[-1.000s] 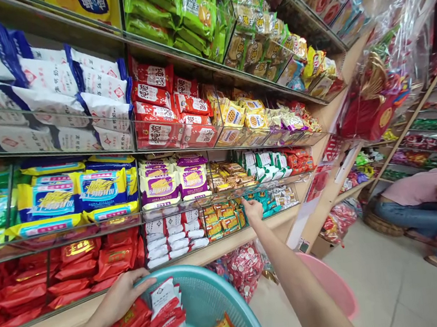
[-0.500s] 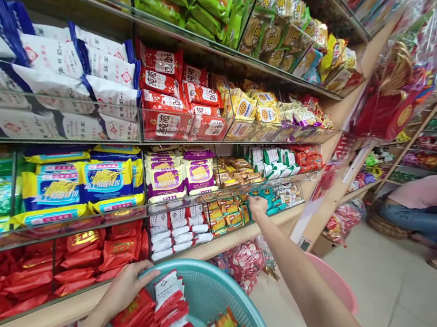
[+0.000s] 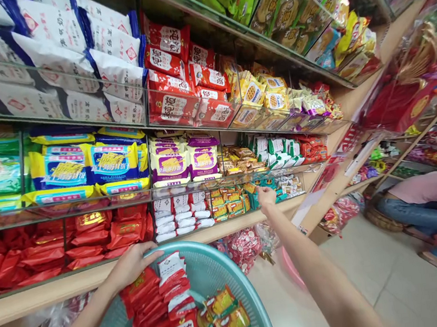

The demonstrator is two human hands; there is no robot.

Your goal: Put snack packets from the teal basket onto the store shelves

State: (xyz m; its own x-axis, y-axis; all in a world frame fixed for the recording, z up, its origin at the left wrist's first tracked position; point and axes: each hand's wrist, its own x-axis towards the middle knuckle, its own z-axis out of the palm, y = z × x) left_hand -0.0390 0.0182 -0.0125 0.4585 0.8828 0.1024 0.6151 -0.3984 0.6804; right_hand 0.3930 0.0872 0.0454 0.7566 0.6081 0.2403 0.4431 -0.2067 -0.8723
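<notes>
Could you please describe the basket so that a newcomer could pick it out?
At the snack shelves, look for the left hand. It holds the rim of a round basket with snack packets inside. Its teal colour sets it apart from the pink tub.

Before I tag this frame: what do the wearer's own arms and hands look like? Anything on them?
Left hand and right hand are both bare: five-fingered human hands, no gloves. No watch, bracelet or ring that I can make out. Forearms uncovered, no sleeve in view. Nails too small to judge.
</notes>
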